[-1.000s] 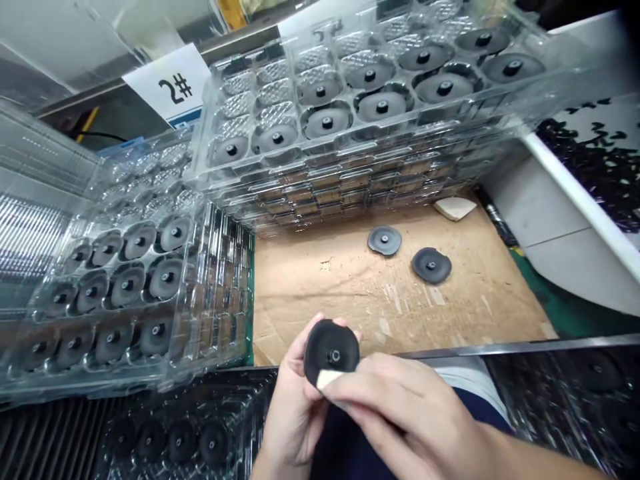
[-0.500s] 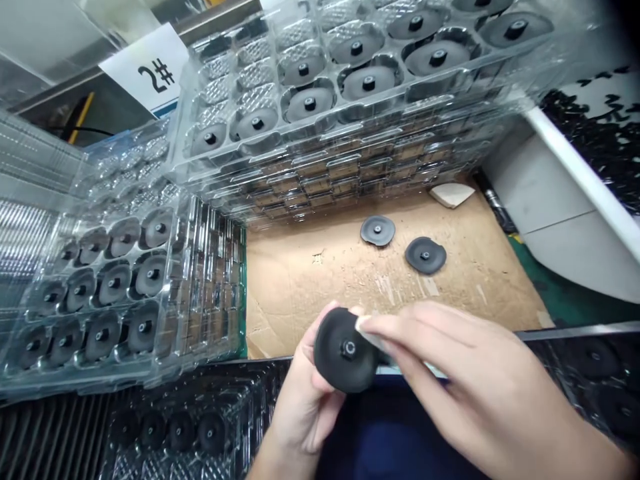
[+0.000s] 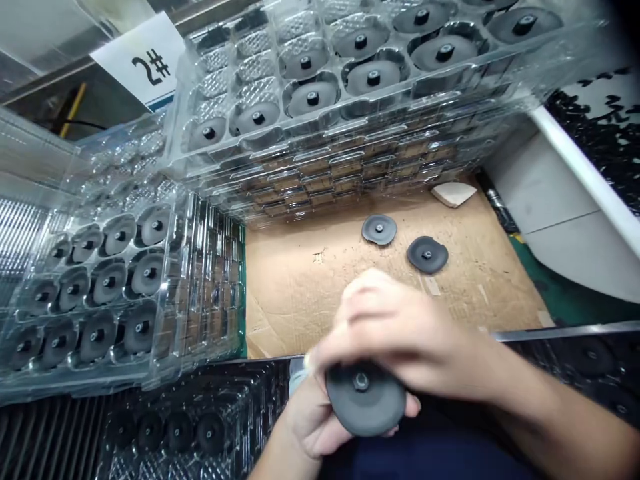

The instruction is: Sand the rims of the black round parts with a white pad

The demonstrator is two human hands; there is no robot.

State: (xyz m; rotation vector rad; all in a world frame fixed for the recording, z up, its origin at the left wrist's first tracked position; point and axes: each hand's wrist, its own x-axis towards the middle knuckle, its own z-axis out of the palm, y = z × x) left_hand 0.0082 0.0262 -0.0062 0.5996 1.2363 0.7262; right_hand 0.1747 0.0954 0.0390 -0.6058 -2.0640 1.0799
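Observation:
In the middle foreground, my left hand (image 3: pixel 313 421) grips a black rubbery disc (image 3: pixel 367 408) from below and behind. The disc faces me, and its short central stub shows. My right hand (image 3: pixel 395 330), smeared by motion, arches over the disc's upper edge with its fingers bent together. A pale bit shows by its fingertips at the disc's upper left; I cannot make out what it is. Beyond the hands, two similar discs, one greyer (image 3: pixel 379 230) and one darker (image 3: pixel 427 255), lie apart on a cardboard sheet (image 3: pixel 285 287).
A stack of clear plastic trays (image 3: pixel 320 143) holding black discs stands behind the cardboard. Another tray stack (image 3: pixel 175 293) is at left. A white wedge-shaped piece (image 3: pixel 454 194) lies at the back right, near a white bin wall (image 3: pixel 550 193). A "2#" sign (image 3: pixel 145 63) stands at upper left.
My right hand has swung leftward from the disc's right edge over its top. The disc has shifted slightly right and down, tilting in my left hand.

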